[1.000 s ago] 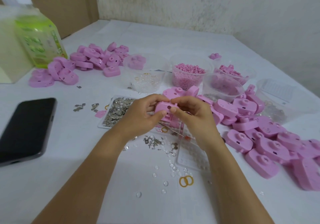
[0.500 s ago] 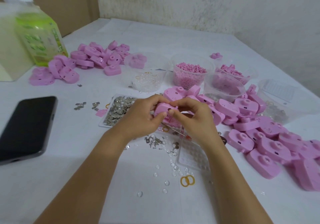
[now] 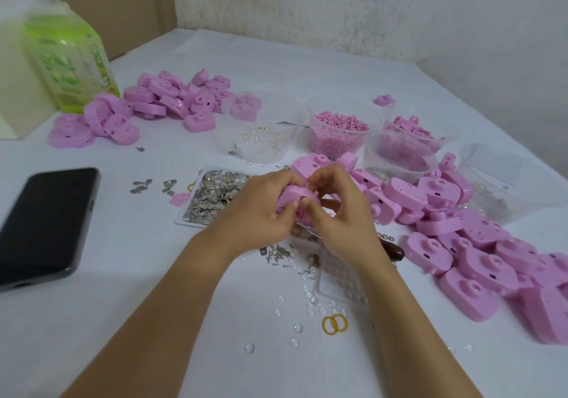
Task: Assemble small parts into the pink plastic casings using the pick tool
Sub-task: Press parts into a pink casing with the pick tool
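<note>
Pink casing point(image 3: 290, 195): held above the middle of the table point(image 3: 147, 311), clear of the surface, between both hands and just in front of the metal-parts tray.

Left hand point(image 3: 261, 210): fingers curled over the casing's top, thumb pressed against its near edge. Firm grip.

Right hand point(image 3: 341, 216): fingers bent, thumb and fingertips pinching the casing's right side; the two thumbs nearly touch.

Pick tool point(image 3: 394, 251): thin metal shaft shows under the hands, dark wooden handle sticks out past the right wrist. Cannot tell whether the right hand holds it or it lies on the table.

Just left of the hands: flat clear tray point(image 3: 215, 197) heaped with small silver pieces. Near the wrists: a scatter of screws point(image 3: 278, 253), clear beads point(image 3: 295, 327), two yellow rings point(image 3: 335, 324). A clear blister tray point(image 3: 338, 287) lies partly under the right forearm.

Right side: large heap of pink casings point(image 3: 479, 244), running toward the near right edge. Behind the hands: row of clear tubs, one with clear beads point(image 3: 264, 139), one with pink pellets point(image 3: 338, 133). Far left: second heap of casings point(image 3: 163, 102), beside a green bottle point(image 3: 67, 59). Black phone point(image 3: 46, 222) lies face up at the left edge.
</note>
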